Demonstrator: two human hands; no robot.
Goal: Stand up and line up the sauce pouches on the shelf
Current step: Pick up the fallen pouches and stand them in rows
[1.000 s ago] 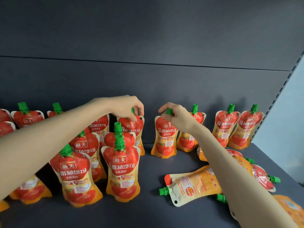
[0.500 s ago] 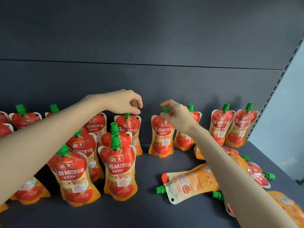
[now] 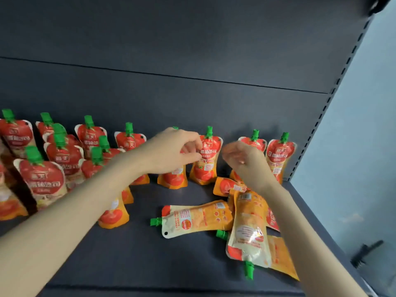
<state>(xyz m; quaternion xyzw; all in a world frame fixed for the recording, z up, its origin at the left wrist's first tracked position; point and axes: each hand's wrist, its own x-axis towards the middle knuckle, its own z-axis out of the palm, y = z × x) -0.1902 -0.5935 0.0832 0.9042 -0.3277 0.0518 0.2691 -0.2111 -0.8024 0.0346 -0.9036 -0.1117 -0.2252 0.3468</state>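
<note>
Nearest, a wide strip of the shelf is showing open along its front edge. Toward the right edge, fallen sauce pouches are lying flat and overlapping. Beyond them, the left grip is curling in front of a standing pouch; I cannot tell whether it is pinching it. The right grip, blurred, is hanging loosely curled, holding nothing. Farthest, upright pouches are lining the back panel.
</note>
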